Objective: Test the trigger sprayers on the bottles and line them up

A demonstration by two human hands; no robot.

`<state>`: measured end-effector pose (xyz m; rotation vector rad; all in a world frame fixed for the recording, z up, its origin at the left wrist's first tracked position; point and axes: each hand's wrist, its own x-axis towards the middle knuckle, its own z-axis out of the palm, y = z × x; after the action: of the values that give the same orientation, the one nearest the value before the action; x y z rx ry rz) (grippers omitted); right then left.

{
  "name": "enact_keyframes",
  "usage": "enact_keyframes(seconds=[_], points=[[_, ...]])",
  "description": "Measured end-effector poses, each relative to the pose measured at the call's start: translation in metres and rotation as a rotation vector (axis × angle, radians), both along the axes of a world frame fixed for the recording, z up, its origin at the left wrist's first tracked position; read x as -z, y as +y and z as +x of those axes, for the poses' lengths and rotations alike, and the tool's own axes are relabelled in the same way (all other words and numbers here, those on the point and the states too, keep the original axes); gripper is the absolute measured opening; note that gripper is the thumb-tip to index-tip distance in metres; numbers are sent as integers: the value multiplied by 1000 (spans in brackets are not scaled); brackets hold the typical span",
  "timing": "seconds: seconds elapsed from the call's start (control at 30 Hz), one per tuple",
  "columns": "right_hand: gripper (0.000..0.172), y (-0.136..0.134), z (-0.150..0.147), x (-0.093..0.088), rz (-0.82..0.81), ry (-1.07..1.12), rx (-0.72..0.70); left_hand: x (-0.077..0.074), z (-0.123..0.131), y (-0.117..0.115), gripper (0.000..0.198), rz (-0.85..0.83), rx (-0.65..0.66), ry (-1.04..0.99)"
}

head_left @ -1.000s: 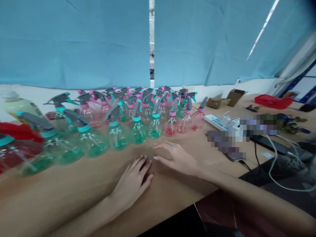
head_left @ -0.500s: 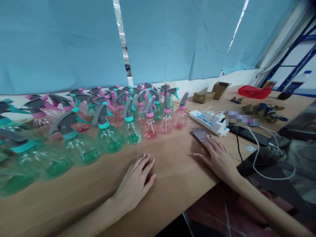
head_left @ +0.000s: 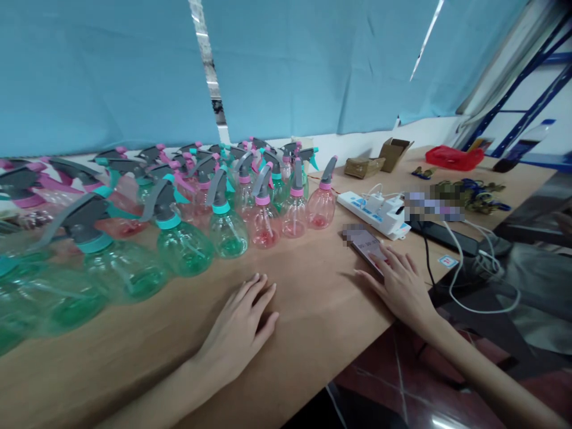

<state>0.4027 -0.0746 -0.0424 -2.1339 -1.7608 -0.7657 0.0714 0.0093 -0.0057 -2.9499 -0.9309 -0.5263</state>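
My left hand (head_left: 239, 330) lies flat on the wooden table (head_left: 313, 304), fingers stretched out, holding nothing. My right hand (head_left: 400, 285) rests further right with its fingers spread over the near end of a phone (head_left: 364, 241) that lies on the table. Behind both hands stand several small spray bottles (head_left: 226, 223), green and pink, with grey triggers. The nearest green bottle (head_left: 181, 241) is a hand's length beyond my left fingertips.
A white power strip (head_left: 373, 210) with plugs and white cables sits right of the bottles. Cardboard boxes (head_left: 379, 161), a red tray (head_left: 453, 157) and cords lie at the back right. A dark device (head_left: 447, 237) is beside the phone. A blue curtain hangs behind.
My right hand moved from beside my left hand out to the right and onto the phone. My left hand stayed flat. The view swung to the right.
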Motion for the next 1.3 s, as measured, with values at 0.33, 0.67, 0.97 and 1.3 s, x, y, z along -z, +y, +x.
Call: enact_keyframes(seconds=[0.33, 0.67, 0.97, 1.3], points=[[61, 11, -19, -11, 52, 88, -142, -2, -7, -4, 40, -36, 10, 23], [36, 36, -105, -32, -49, 258, -601, -50, -94, 1, 28, -142, -335, -242], [29, 41, -152, -34, -187, 421, -839, -84, -173, 6, 38, -184, -723, -545], [26, 50, -202, -49, -323, 408, -1072, -99, -140, 20, 64, -66, -966, -165]])
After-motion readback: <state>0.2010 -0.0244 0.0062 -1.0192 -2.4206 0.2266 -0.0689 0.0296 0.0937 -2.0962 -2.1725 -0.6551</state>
